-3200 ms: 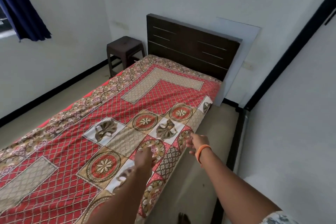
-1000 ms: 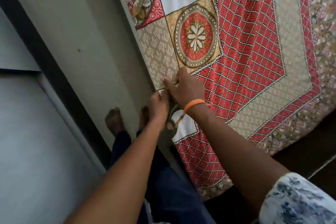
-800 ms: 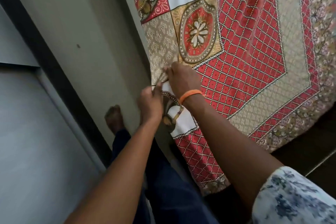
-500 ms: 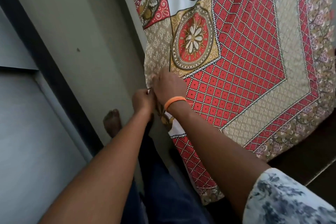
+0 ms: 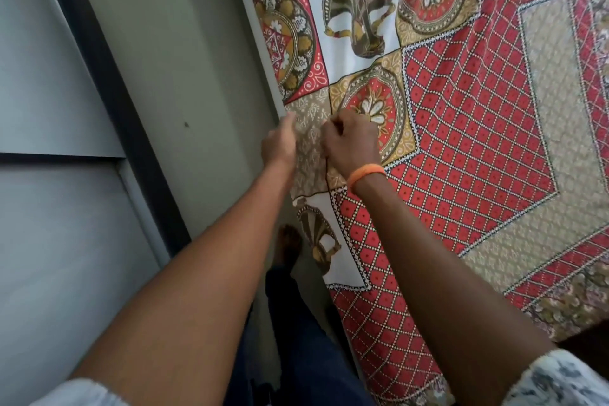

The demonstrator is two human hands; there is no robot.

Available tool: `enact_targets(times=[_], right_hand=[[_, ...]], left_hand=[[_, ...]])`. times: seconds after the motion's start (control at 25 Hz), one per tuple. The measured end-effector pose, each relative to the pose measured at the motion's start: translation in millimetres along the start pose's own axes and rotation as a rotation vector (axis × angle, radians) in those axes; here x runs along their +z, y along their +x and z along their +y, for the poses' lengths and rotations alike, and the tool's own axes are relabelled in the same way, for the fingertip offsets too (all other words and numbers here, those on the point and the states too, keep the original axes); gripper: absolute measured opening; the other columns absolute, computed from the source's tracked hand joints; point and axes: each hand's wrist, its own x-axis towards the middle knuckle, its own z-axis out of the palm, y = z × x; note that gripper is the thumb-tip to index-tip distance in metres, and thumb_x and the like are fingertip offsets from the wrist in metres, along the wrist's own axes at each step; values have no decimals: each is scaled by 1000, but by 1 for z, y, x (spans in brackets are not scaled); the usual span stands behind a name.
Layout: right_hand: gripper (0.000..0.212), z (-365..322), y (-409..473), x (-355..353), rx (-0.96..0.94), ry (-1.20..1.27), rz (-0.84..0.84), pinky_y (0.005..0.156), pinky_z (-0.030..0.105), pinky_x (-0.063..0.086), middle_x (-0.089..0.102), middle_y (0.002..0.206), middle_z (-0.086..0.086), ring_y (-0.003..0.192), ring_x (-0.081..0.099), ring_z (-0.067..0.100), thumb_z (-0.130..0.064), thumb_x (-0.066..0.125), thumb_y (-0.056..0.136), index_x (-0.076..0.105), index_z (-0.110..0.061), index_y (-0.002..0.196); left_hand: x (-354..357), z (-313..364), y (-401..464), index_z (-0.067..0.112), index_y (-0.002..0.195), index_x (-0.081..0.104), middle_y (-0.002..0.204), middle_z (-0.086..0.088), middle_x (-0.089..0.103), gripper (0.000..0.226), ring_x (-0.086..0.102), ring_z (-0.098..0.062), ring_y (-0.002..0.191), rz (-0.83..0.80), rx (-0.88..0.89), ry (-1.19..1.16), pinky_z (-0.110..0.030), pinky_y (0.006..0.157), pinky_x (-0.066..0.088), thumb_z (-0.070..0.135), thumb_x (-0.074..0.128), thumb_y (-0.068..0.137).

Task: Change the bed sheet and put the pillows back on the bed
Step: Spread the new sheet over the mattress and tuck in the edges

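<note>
Where the view looks down past blue trousers [image 5: 296, 356] and a bare foot [image 5: 289, 245] on the floor [image 5: 197, 76], two bare arms reach forward. Farther on, the right hand [image 5: 351, 142], an orange band [image 5: 365, 173] at its wrist, curls its fingers, pinching the sheet [image 5: 461, 142] at the bed's left edge. Just left, the left hand [image 5: 280, 145] touches that edge; its finger spread cannot be told. Beyond, the red patterned sheet covers the bed.

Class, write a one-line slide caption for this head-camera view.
Both hands, left hand and right hand, work the patterned bed sheet at the bed's edge.
</note>
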Motion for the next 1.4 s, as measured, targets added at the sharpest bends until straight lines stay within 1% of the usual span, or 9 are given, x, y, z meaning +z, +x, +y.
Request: enact_targets(times=[0.24,0.44,0.6,0.8,0.92,1.0,1.08,1.28,1.4], right_hand=[[36,-35,74,7,10,-211,-61,56,28,32,59,70,6,64,55,25,-38,50,94,55,-14,67],[47,-79,81,46,21,-274,-146,67,33,38,69,99,20,90,64,37,-43,39,98,68,-8,91],[37,-113,95,68,33,-267,-313,77,35,45,68,108,19,99,64,37,-33,41,100,67,-7,105],[22,-138,123,52,-68,-202,-202,65,34,48,66,85,10,77,61,29,-30,51,94,62,-13,86],[21,-160,167,34,-73,-62,33,53,28,38,58,66,-2,60,53,16,-26,53,91,57,-16,74],[22,-172,206,26,-33,-47,110,49,22,32,53,63,-7,57,49,8,-30,54,93,57,-18,74],[27,-182,240,24,-7,-83,101,47,20,27,51,61,-9,55,45,3,-32,54,94,54,-18,72],[33,-211,292,32,-83,-105,-10,57,31,44,63,67,7,62,56,22,-33,54,95,60,-11,70],[31,-228,300,33,-133,-112,-146,57,33,47,60,68,4,60,54,19,-31,53,96,55,-13,71]], left_hand=[[21,60,46,8,120,64,118,-7,67,64,63,-22,105,89,269,228,-31,81,50,61,64,85],[-30,68,80,9,84,66,86,-12,69,42,64,-31,82,196,405,332,-38,70,48,50,61,89],[-39,76,105,10,86,60,100,-22,68,20,63,-39,94,126,183,487,-41,78,50,29,61,93],[-48,125,130,10,94,61,99,-19,69,12,65,-37,94,101,42,318,-43,85,56,20,59,86],[-22,183,140,10,74,58,79,-13,61,37,56,-29,75,-68,9,69,-39,74,46,43,58,91],[3,215,152,5,85,63,90,-11,68,51,64,-28,83,-117,-9,34,-41,77,55,57,59,88],[19,229,162,8,90,61,100,-9,69,48,66,-25,90,-80,51,89,-38,79,57,55,62,88],[-23,244,193,15,90,59,89,-6,66,25,61,-21,81,95,311,273,-30,62,43,39,65,91],[-38,243,199,6,94,61,88,-7,64,28,59,-21,80,94,220,414,-18,54,41,33,64,93]])
